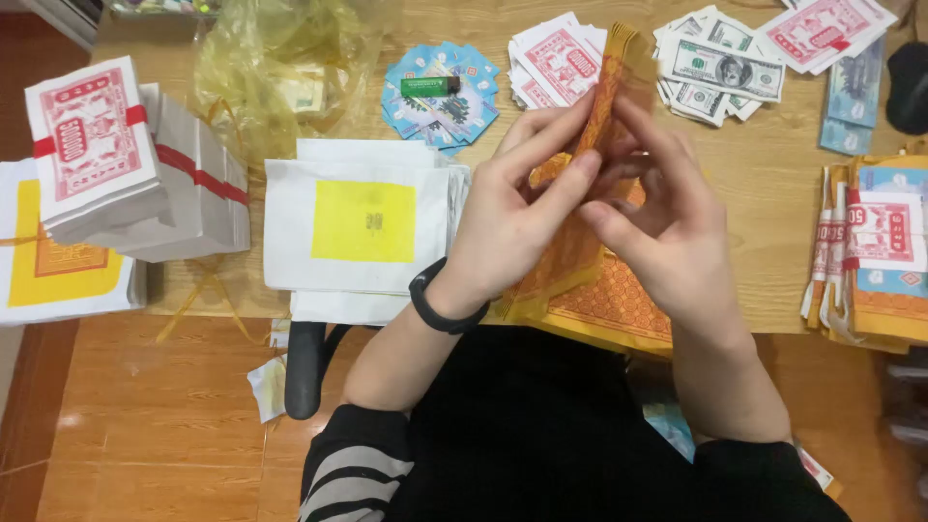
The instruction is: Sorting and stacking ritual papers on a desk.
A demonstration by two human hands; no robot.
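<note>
Pinching a thin orange paper sheet [609,97] near the tabletop's [764,222] front edge, left hand [507,227] and right hand [652,217] both closed on it; looks light, floppy, best gripped along the fold.

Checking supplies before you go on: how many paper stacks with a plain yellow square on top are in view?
2. One white stack with a yellow square lies mid-table, just beside the left hand. Another yellow-square stack sits at the far left edge, partly covered by a red-banded bundle. Others may be hidden.
</note>
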